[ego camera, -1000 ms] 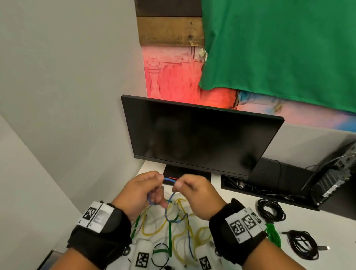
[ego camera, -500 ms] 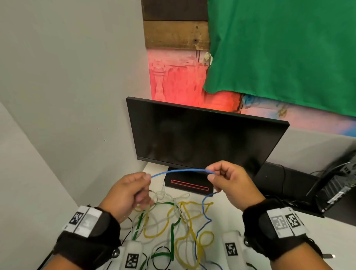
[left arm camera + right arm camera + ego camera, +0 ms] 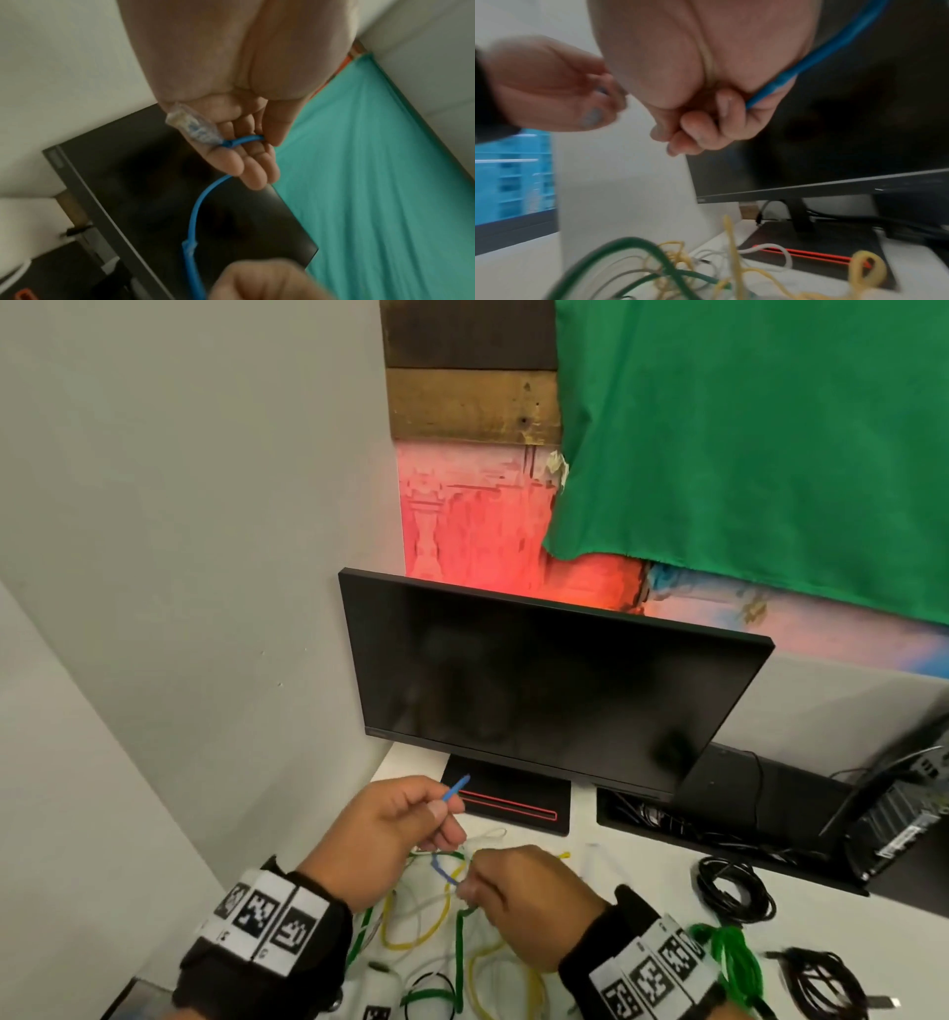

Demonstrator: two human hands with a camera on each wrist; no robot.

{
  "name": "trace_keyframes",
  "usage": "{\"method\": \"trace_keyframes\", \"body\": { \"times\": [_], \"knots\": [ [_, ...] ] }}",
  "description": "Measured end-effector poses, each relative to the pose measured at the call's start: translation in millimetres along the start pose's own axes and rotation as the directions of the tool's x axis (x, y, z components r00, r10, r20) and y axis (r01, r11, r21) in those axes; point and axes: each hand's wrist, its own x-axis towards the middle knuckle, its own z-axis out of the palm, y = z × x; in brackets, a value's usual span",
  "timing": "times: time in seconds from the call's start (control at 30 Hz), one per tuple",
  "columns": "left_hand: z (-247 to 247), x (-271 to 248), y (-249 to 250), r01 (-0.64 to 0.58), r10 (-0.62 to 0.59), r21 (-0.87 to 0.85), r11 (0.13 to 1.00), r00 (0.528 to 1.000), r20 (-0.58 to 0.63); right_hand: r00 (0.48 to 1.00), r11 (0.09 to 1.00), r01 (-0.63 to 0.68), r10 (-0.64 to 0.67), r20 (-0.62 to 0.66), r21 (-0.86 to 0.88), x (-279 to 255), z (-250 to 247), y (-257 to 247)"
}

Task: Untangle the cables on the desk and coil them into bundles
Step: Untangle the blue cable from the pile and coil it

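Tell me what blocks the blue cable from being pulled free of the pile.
The blue cable, held by both the left hand and right hand, runs down into the tangled yellow, green and white cables; the crossings are hidden.

Monitor stands at 12 o'clock on the desk. Both hands sit before it: left hand at 10 o'clock, right hand just beside it at 2 o'clock. Loose cable tangle lies beneath them. Coiled bundles lie at 3 o'clock.
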Motion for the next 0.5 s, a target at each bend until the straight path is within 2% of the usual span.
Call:
{"method": "trace_keyframes", "body": {
  "times": [0.07, 0.13, 0.2, 0.3, 0.4, 0.5],
  "knots": [
    [1, -2, -2, 0.002, -0.002, 0.011, 1.000, 1.000, 0.017, 0.994, 0.989, 0.097, -0.089, -0.069, 0.110, -2, -6, -12],
    [-1, -2, 1, -0.004, 0.004, 0.018, 1.000, 1.000, 0.003, 0.972, 0.977, 0.146, -0.113, -0.204, 0.158, -2, -11, -18],
    [-2, 1, 5, -0.008, 0.007, 0.050, 0.999, 1.000, 0.014, 0.938, 0.969, 0.174, -0.110, -0.328, 0.175, -1, -12, -21],
    [-1, 5, 9, 0.039, -0.054, 0.135, 0.990, 0.993, 0.102, 0.882, 0.964, 0.161, -0.044, -0.469, 0.213, 3, -11, -20],
    [0, 8, 11, 0.067, -0.106, 0.239, 0.969, 0.982, 0.153, 0.853, 0.968, 0.128, 0.003, -0.521, 0.214, 8, -13, -19],
    [-2, 13, 13, 0.103, -0.138, 0.188, 0.977, 0.974, 0.181, 0.858, 0.969, 0.113, 0.016, -0.513, 0.219, 7, -13, -21]
  ]
}}
